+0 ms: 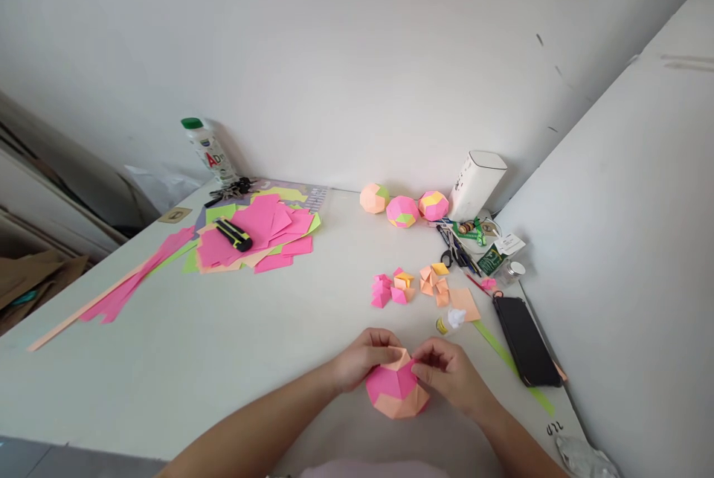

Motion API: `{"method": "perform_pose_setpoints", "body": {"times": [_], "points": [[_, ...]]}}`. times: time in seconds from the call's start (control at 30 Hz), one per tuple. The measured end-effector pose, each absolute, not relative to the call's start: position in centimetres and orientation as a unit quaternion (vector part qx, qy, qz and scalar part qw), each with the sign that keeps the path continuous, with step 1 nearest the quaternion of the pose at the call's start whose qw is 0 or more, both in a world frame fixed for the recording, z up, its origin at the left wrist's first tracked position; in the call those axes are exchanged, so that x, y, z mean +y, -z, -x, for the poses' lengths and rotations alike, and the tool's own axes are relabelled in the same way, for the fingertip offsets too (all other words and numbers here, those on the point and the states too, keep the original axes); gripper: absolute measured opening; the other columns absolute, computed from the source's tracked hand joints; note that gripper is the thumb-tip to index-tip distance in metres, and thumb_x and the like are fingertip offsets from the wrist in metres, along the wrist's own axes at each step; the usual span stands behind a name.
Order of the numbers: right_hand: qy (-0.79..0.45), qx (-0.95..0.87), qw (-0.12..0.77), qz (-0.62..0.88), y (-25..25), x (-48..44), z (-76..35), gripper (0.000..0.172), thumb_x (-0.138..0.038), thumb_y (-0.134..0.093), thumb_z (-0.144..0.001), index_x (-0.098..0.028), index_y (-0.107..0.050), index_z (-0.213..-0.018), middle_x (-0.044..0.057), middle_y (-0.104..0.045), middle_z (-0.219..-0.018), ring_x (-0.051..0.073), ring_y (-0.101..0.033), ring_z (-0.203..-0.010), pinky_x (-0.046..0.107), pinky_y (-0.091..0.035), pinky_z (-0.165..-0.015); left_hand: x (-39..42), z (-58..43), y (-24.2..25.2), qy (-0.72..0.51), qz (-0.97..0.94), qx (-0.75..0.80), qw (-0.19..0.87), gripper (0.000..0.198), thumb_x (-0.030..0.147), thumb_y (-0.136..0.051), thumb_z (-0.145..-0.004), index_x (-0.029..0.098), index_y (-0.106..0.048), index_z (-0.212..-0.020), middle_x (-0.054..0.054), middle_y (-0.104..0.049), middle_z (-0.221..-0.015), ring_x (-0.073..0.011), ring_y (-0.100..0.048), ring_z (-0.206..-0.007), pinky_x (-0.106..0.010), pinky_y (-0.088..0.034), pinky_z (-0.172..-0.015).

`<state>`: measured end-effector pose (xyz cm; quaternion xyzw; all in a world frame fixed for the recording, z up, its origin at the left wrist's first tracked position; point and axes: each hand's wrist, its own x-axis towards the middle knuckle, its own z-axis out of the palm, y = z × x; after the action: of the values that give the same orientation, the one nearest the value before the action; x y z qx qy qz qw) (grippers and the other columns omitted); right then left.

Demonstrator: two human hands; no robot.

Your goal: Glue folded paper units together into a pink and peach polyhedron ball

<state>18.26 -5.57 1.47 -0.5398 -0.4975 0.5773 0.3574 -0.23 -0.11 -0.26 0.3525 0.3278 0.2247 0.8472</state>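
Both hands down at the near edge of the white surface [184,359], working a half-built paper ball [397,390] in pink and orange. Left hand [361,360] cupping its left side, fingers curled round and pinching at the top flap. Right hand [451,372] closed on the right side, fingertips meeting the left ones over the top piece. Ball resting on the surface between the two.

Just beyond: small folded pink and orange units [410,286] in a loose cluster. Further back, three finished paper balls [402,207] in a row beside a white box [475,184]. Black phone [525,340] off to the right, lying on a green strip. Messy pile of pink sheets [262,236] back left, glue bottle [207,151] by the wall.
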Motion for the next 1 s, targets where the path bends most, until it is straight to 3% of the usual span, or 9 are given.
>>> {"method": "perform_pose_setpoints", "body": {"times": [1.0], "points": [[-0.478, -0.61, 0.347, 0.528, -2.7, -5.6, -18.1, 0.007, -0.024, -0.062, -0.078, -0.022, -0.067, -0.075, 0.001, -0.064, -0.072, 0.016, -0.057, -0.067, 0.026, -0.045, -0.063, 0.1, 0.5, 0.2, -0.192, -0.367, 0.305, 0.857, 0.024, 0.032, -0.074, -0.061, 0.012, -0.062, -0.063, 0.0, -0.056, -0.058, -0.0089, -0.046, -0.051, -0.023, -0.03, -0.05]]}}
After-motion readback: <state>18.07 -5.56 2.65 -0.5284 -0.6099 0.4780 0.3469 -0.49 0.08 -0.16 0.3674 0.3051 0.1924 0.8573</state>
